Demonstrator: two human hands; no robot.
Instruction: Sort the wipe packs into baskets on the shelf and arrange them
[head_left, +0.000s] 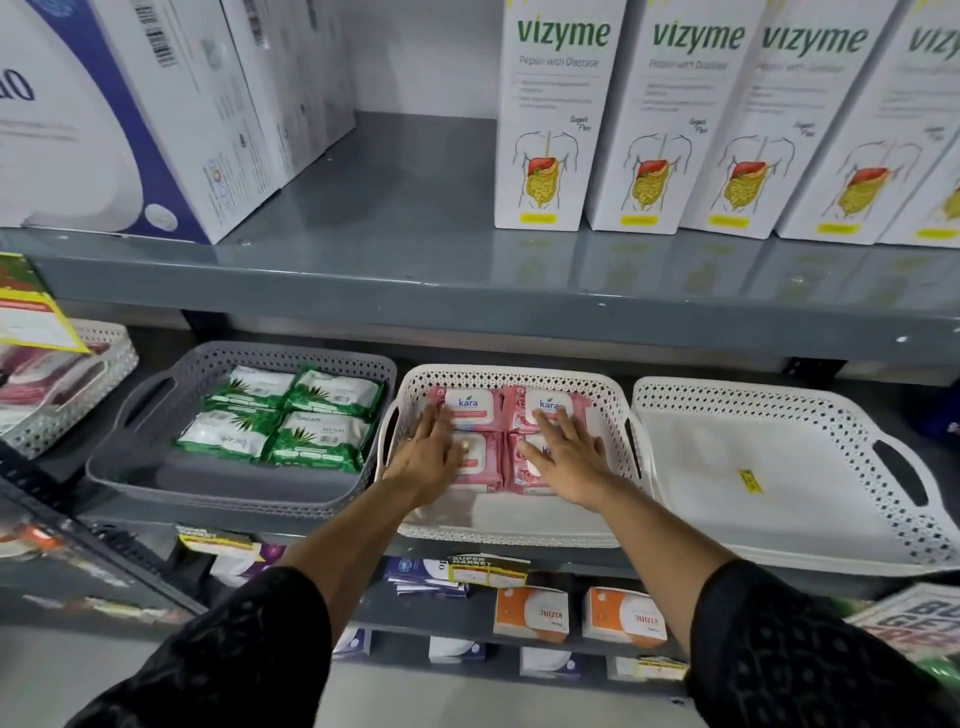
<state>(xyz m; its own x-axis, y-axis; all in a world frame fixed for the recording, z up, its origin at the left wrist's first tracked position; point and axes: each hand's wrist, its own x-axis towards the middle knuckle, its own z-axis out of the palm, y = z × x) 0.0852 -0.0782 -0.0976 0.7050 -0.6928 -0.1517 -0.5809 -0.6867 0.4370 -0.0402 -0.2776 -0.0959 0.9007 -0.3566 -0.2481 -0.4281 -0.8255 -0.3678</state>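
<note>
Left hand (435, 451) and right hand (563, 457) flat, fingers spread, gripping nothing, on pink wipe packs (480, 415) in middle white basket (506, 530), bare floor along near rim, packs seemingly tight against far wall

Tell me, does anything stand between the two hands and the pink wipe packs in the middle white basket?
Nothing visible does. The left hand and the right hand already lie flat on the pink wipe packs inside the white perforated plastic basket.
</note>
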